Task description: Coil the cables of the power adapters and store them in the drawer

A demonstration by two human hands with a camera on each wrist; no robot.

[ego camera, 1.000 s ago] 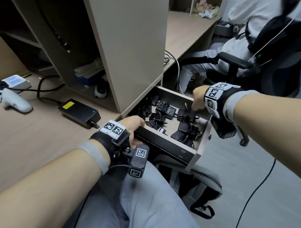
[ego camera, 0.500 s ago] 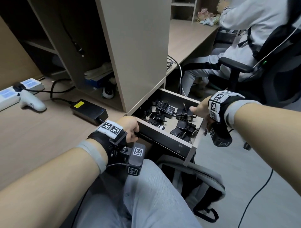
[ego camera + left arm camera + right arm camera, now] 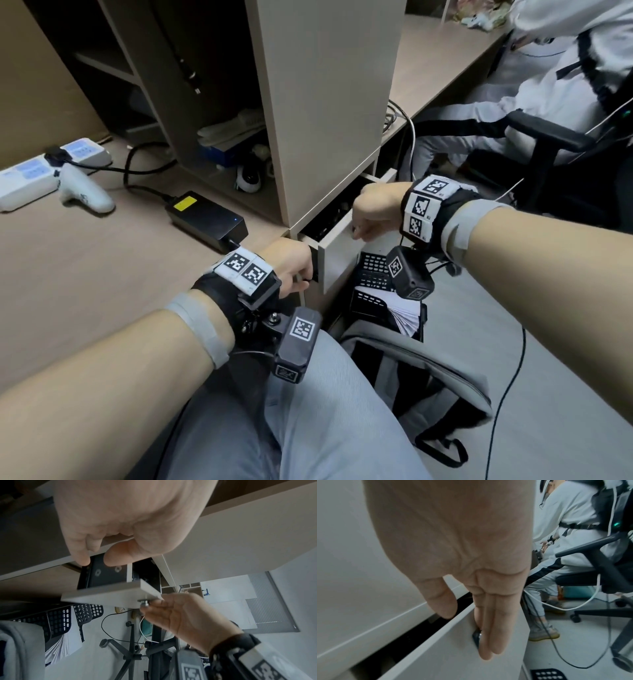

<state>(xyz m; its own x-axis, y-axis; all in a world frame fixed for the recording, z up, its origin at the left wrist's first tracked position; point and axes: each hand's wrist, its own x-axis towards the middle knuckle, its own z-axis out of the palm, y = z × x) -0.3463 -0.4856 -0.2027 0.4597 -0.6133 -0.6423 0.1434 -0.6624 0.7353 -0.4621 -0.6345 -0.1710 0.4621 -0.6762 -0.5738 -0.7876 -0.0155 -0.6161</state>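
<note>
Head view shows the drawer [image 3: 337, 253] pushed almost fully into the desk [image 3: 102, 274], where half a second earlier it stood wide open with the coiled power adapters plainly visible inside. Only a narrow dark gap [image 3: 322, 219] is now left above the drawer front, and the adapters, judged to lie inside, can no longer be made out. The right hand [image 3: 375, 209] is laid against the front with straight fingers [image 3: 488, 635] beside the small metal knob [image 3: 145, 602], thumb at the top edge; nothing is clasped, the panel is simply pressed. The left hand [image 3: 291, 263] is curled at the drawer's left side, its thumb and fingertips [image 3: 84, 559] seen in the left wrist view resting at the desk edge and the black slide rail [image 3: 102, 574]; whether anything is truly gripped there cannot be told. Storing appears done, and only the last bit of closing seems left. The left fingers, so near the closing gap, could be pinched.
</note>
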